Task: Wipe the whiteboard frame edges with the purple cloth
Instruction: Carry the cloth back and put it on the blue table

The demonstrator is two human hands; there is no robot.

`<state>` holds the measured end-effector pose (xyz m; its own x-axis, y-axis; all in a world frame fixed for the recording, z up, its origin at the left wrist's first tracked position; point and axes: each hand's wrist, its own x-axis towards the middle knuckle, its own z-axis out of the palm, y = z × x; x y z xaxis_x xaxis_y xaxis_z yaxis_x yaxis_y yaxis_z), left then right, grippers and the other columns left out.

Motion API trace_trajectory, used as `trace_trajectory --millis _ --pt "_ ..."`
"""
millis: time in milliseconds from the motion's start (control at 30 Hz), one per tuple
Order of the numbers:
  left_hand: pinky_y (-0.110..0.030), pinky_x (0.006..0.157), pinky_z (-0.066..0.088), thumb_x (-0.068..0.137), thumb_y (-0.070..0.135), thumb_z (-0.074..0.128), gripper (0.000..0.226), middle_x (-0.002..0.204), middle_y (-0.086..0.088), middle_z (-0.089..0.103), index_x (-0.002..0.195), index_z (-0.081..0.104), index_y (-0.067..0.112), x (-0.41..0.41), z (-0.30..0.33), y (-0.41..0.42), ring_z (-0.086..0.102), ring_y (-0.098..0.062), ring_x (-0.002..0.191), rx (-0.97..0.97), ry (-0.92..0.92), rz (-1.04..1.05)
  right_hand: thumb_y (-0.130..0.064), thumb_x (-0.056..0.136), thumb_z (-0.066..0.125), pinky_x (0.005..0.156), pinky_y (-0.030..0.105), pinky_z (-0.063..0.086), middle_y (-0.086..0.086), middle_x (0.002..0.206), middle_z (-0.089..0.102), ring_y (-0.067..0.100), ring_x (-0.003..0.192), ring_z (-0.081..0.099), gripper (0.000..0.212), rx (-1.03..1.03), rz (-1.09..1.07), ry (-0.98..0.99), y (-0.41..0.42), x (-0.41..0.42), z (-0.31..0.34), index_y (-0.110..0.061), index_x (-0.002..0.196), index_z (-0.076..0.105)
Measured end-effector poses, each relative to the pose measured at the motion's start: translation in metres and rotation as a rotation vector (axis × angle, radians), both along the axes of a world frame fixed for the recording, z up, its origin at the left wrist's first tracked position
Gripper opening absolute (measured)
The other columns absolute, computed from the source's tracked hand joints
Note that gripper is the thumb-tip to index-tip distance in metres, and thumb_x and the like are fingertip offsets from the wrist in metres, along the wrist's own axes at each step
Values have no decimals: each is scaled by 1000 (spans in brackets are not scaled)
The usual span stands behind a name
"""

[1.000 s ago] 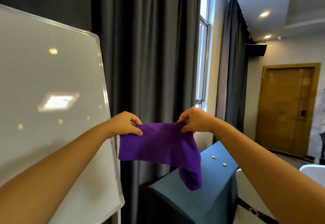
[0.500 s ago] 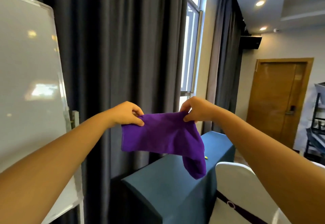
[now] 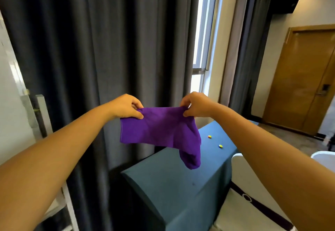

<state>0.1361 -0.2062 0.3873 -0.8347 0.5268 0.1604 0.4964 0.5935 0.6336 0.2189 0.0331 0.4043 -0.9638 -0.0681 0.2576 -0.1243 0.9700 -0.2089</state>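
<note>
1. Both forearms are reaching out from the bottom corners, bare, w/ the hands meeting at mid-frame.
2. Left hand (image 3: 126, 106) is pinching the top left corner of the purple cloth (image 3: 159, 129); fingers (image 3: 137, 115) are closed on the fabric, thumb underneath.
3. Right hand (image 3: 196, 104) is pinching the top right corner the same way, fingers curled tight on the cloth edge.
4. Cloth is hanging stretched between the 2 hands, in the air, touching nothing else. Its lower right part is drooping down in a folded tail above the counter (image 3: 174, 185).
5. The counter, covered in teal fabric, is sitting below and beyond the cloth, w/ 2 small yellow bits (image 3: 209, 136) lying on its far top.
6. A white-covered chair (image 3: 241, 190) is standing just beside the counter, on the right.
7. Whiteboard (image 3: 9, 89) is showing only at the far left edge, w/ its metal frame and stand leg (image 3: 42, 114); it's well apart from the cloth.
8. Dark grey curtains (image 3: 94, 40) are hanging behind everything, a window strip (image 3: 201, 31) is glowing between them, and a wooden door (image 3: 304, 78) is standing at far right.
</note>
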Motion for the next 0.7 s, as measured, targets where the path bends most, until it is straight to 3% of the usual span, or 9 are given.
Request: trace_trajectory --millis 367,500,600,700 --pt "-30 73 51 73 3 75 15 90 -14 70 82 68 12 -100 -66 83 62 -19 80 -65 -107 50 -8 79 62 74 27 45 12 103 67 26 90 61 24 22 56 -142 78 -107 -66 -7 102 69" --pt "-40 85 53 71 2 76 17 95 -19 71 83 68 11 -122 -112 113 62 -20 84 -88 -149 107 -8 77 62 69 23 39 11 100 67 19 80 54 24 32 120 -201 113 -148 -115 -8 100 69" --pt "-39 85 53 71 2 75 17 96 -17 71 83 69 12 -132 -147 129 62 -18 83 -123 -197 164 -9 77 62 71 21 38 8 101 67 13 78 50 25 24 187 -240 132 -175 -151 -9 101 69" --pt "-35 84 53 72 3 75 17 96 -13 72 86 70 11 -141 -177 142 63 -17 85 -157 -241 231 -8 75 62 72 19 35 9 102 67 19 85 57 26 18 254 -282 148 -200 -182 -9 100 69"
